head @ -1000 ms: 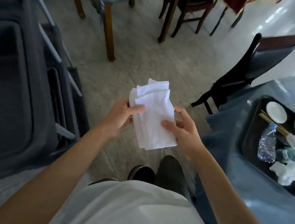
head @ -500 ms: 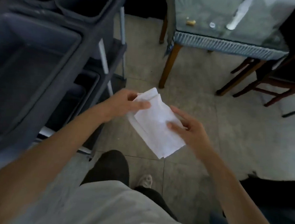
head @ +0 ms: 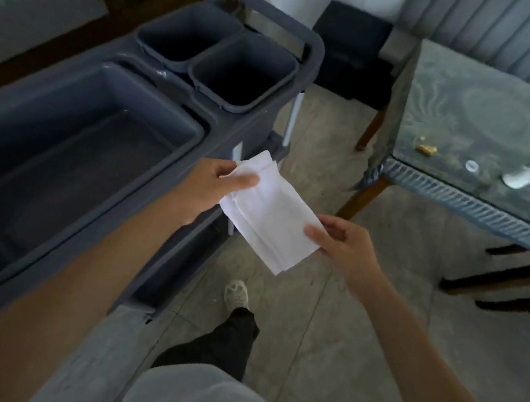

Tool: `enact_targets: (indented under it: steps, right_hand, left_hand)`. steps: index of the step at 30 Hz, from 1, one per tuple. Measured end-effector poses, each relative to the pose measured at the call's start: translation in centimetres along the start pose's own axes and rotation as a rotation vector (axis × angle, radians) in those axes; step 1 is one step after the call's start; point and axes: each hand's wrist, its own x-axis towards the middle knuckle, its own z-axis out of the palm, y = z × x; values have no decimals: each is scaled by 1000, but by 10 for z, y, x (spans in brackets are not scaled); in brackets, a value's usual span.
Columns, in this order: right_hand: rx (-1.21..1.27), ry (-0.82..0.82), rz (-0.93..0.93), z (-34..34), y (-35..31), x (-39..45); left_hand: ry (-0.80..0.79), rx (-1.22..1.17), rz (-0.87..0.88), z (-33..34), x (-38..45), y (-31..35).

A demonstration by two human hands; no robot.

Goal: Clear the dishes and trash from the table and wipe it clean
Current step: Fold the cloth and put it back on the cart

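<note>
From the head view, the left hand pinches the upper end of a folded white cloth and the right hand pinches its lower right edge, so each grip is clamped on it above the floor. A grey cart with bins stands at left. The glass surface at right carries small scraps.

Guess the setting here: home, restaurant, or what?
Likely a restaurant dining room: a grey plastic bussing cart carrying a large grey tub and two small grey bins, beside a glass-topped wooden-legged table.
</note>
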Motion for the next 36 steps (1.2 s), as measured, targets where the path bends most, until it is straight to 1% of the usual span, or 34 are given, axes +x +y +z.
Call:
enact_targets:
  steps: [3, 7, 13, 15, 19, 23, 25, 27, 28, 29, 30, 31, 32, 34, 36]
  right_hand:
    - [-3, -52, -8, 0, -24, 70]
    - [-24, -90, 51, 7, -52, 153]
    - [-27, -110, 97, 15, -82, 256]
    - [-30, -111, 101, 15, -87, 284]
    - [-58, -182, 66, 10, -94, 336]
    - [-100, -257, 28, -1, -88, 391]
    - [-193, -323, 14, -6, -80, 417]
    - [-295, -405, -1, -9, -73, 438]
    - [-349, -439, -38, -9, -69, 448]
    - [-417, -459, -116, -9, -66, 455]
    - [-480, -471, -212, -10, -65, 460]
    - [-541, -472, -293, -12, -69, 465]
    - [-595, -470, -362, -15, -79, 469]
    - [-702, -456, -536, -23, -109, 478]
    - [-761, -508, -787, -26, -141, 492]
  left_hand:
    - [85, -8, 20, -21, 51, 10]
    - [212, -2, -26, -45, 123, 26]
    - [358, 30, -28, -69, 213, 48]
    - [378, 41, -39, -75, 240, 52]
    - [436, 95, -53, -86, 299, 55]
    - [490, 158, -134, -85, 347, 46]
    - [476, 206, -190, -83, 364, 35]
    - [395, 287, -264, -79, 373, 27]
    - [337, 328, -315, -75, 375, 25]
    - [278, 368, -364, -71, 377, 23]
    - [238, 424, -400, -68, 378, 24]
    - [234, 498, -408, -65, 377, 26]
    - [259, 575, -388, -62, 373, 30]
    - [308, 619, -294, -51, 359, 39]
    - [257, 662, -249, -33, 342, 45]
